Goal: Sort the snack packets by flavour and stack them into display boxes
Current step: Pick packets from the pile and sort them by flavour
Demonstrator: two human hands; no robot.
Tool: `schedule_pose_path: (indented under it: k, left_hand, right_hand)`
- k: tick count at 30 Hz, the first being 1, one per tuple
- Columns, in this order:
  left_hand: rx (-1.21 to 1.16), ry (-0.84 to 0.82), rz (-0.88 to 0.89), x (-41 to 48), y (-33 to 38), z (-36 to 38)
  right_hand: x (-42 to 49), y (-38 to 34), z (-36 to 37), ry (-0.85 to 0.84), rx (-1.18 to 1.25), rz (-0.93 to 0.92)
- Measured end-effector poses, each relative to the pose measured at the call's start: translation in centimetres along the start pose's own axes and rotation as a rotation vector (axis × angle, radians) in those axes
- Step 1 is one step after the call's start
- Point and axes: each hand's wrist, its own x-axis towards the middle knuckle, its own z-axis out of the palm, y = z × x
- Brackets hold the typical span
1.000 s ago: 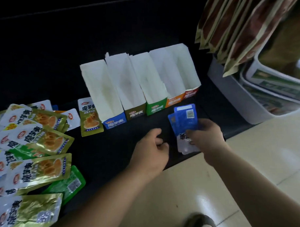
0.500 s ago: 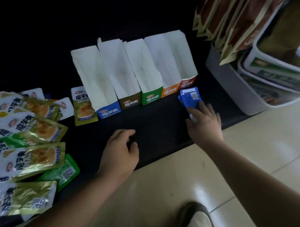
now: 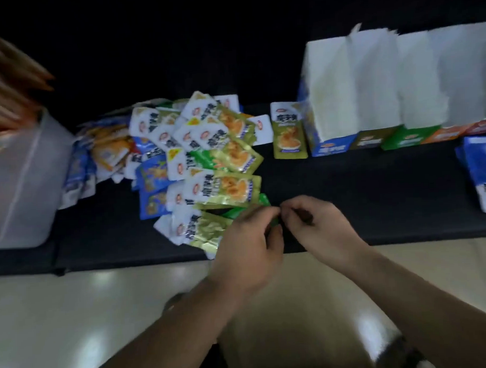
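Nearest us, our left hand [image 3: 246, 238] curls over the near corner of a green packet [image 3: 264, 200] at the pile's edge and seems to pinch it. Our right hand [image 3: 320, 228] bunches its fingertips narrowly just beside it, though blur hides whether they hold anything. We judge the step to be freeing this packet. We should slide it out flat from under the gold packet [image 3: 225, 188] lying across it, so the pile [image 3: 196, 147] doesn't spill, then carry it to the green-fronted box [image 3: 408, 141]. The packets look like thin, crinkly foil, slick and likely to slip. On the matte black tabletop [image 3: 360, 196] a blue stack [image 3: 481, 170] lies far right. Beyond, the display boxes [image 3: 371, 91] stand in a row, tall, white card inside.
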Motion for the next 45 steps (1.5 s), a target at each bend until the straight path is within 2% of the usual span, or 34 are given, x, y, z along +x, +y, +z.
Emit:
schedule_pose_path:
  k: [2,4,6,8,12,14,18,21,24,26,30,32,34,36,38,41,45]
  left_hand:
    - [0.204,0.143,0.004,-1.8,-3.0,-1.9]
    - [0.425,0.214,-0.131,-3.3,-5.9,-3.5]
    - [0.485,0.087,-0.364,-4.5,-8.5,-4.3]
    - [0.401,0.004,-0.481,-5.2,-10.2,-4.0]
    - [0.248,0.165,-0.452,-4.9,-11.2,-2.9]
    - [0.179,0.217,-0.436,-4.7,-11.1,-2.8]
    - [0.153,0.382,-0.346,-4.0,-10.5,-2.7]
    - [0.011,0.434,-0.394,-3.3,-10.3,-3.6]
    - [-0.178,0.558,-0.455,-2.6,-10.0,-5.3]
    - [-0.397,0.636,-0.561,-1.8,-9.5,-6.3]
    - [-0.783,0.676,-0.649,0.2,-8.1,-6.8]
    - [-1.036,0.67,-0.694,1.2,-7.0,-6.8]
    - [-1.256,0.591,-0.813,1.7,-5.7,-6.4]
    - [-1.335,0.484,-0.906,1.8,-4.7,-5.9]
    - [-1.394,0.397,-0.92,2.1,-4.0,-5.4]
    - [-1.493,0.273,-0.87,2.5,-3.2,-5.4]
    - [-1.418,0.193,-0.717,2.3,-2.7,-5.3]
  right_hand:
    - [0.5,-0.5,2.1,-0.039,-0.041,-0.047]
    - [1.3,-0.9,3.7,-0.036,-0.143,-0.097]
    - [2.1,-1.5,4.9,-0.058,-0.245,-0.118]
    - [2.7,-2.3,5.8,-0.029,-0.244,-0.053]
    - [4.3,-4.6,6.1,0.03,0.229,0.288]
    - [4.9,-5.2,5.6,0.007,0.32,0.368]
    - [5.4,-5.2,5.2,0.021,0.259,0.301]
    - [5.5,-4.3,5.4,0.058,0.273,0.272]
    - [5.1,-3.6,5.2,0.107,0.425,0.24]
    - [4.9,-3.5,4.5,0.176,0.492,0.164]
    - [5.1,-3.8,1.7,0.362,0.34,-0.034]
    - [4.4,-4.5,0.7,0.345,0.424,-0.103]
    - [3.3,-4.9,0.3,0.305,0.381,-0.251]
    - [2.2,-4.4,0.9,0.276,0.214,-0.428]
    - [1.2,-3.2,1.7,0.214,0.029,-0.547]
    - [-0.2,-1.7,2.4,0.139,-0.115,-0.643]
    - [-1.2,-1.5,2.0,0.053,-0.186,-0.721]
